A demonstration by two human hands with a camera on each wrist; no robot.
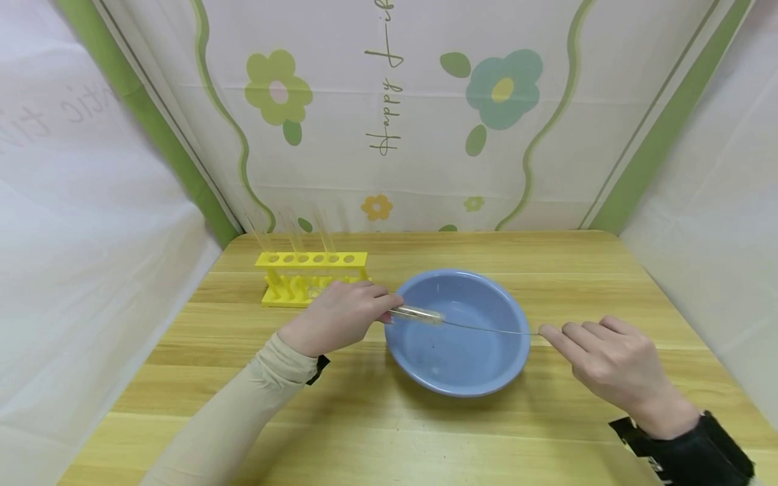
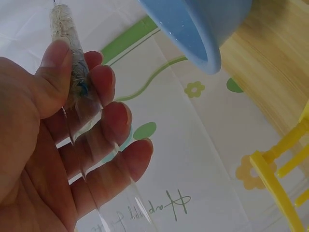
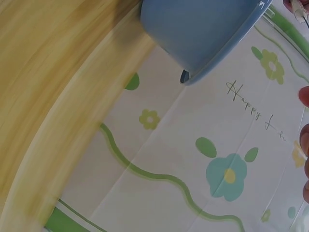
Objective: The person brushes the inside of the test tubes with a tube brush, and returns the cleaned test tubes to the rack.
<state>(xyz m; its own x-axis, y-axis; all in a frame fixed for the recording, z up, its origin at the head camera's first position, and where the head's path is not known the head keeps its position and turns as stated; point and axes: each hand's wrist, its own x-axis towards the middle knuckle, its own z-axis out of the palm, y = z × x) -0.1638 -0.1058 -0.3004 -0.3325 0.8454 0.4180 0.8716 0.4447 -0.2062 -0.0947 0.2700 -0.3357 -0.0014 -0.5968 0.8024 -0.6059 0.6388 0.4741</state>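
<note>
My left hand [image 1: 343,314] holds a clear glass test tube [image 1: 416,314] over the near-left part of a blue basin [image 1: 462,358]. Inside the tube's mouth end sits the white bristle head of a test tube brush [image 2: 65,29], seen in the left wrist view between thumb and fingers. The brush's thin wire handle [image 1: 486,329] runs right across the basin. At its far end my right hand [image 1: 614,361] grips the wire with curled fingers. Only fingertips [image 3: 305,140] of that hand show at the right wrist view's edge.
A yellow test tube rack [image 1: 311,259] stands at the back left, with several clear tubes [image 1: 326,233] upright in it. The wooden table [image 1: 425,445] ends at a patterned cloth backdrop [image 1: 425,175]. White cloth walls rise on both sides.
</note>
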